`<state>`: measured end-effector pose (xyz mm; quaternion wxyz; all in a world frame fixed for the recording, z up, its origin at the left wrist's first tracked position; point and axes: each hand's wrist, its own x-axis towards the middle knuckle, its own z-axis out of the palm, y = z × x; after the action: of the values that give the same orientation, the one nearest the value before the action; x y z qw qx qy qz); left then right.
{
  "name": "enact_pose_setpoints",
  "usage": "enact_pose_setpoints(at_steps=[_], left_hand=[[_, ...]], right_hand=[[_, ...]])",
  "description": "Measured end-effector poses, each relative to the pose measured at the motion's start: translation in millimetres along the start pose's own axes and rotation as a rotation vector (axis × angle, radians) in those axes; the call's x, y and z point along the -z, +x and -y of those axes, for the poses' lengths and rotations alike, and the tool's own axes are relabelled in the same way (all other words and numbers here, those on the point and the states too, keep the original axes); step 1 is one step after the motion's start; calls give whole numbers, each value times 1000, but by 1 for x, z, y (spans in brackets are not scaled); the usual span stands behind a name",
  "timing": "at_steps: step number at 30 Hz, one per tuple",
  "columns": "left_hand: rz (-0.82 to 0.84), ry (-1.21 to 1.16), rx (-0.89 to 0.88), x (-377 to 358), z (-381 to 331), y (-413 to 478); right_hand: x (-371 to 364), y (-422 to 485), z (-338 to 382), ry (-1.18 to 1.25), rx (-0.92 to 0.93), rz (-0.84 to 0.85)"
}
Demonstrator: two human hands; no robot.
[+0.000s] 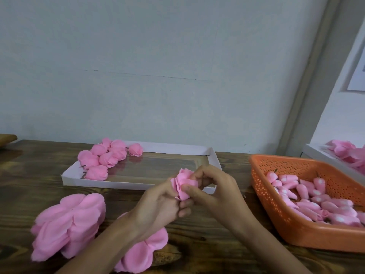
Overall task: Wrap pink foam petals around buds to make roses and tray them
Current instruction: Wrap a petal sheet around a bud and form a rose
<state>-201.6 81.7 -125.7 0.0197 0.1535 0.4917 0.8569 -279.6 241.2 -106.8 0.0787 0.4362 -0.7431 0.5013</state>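
Note:
Both hands meet over the table's middle around a half-wrapped pink rose (184,182). My left hand (160,210) grips its base from below, thumb against the petals. My right hand (215,186) pinches the petals from the right side. The bud inside is hidden by the foam. A white tray (138,186) behind the hands holds several finished roses (107,157) in its far-left corner. Two stacks of loose pink petals lie near me: a large one (69,224) on the left and another (142,252) partly under my left forearm.
An orange perforated basket (262,190) at the right holds several pink buds (320,202). A second white tray (316,153) with pink flowers sits at the far right edge. The wooden table (39,161) ends at a pale wall behind.

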Motion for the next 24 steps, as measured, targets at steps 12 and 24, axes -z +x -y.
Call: enact_pose_setpoints(at_steps=[12, 24], left_hand=[[-32, 6, -1, 4, -2, 2], [-289, 15, -122, -1, 0, 4]], right_hand=[[-1, -2, -1, 22, -9, -59], [4, 5, -8, 349, 28, 184]])
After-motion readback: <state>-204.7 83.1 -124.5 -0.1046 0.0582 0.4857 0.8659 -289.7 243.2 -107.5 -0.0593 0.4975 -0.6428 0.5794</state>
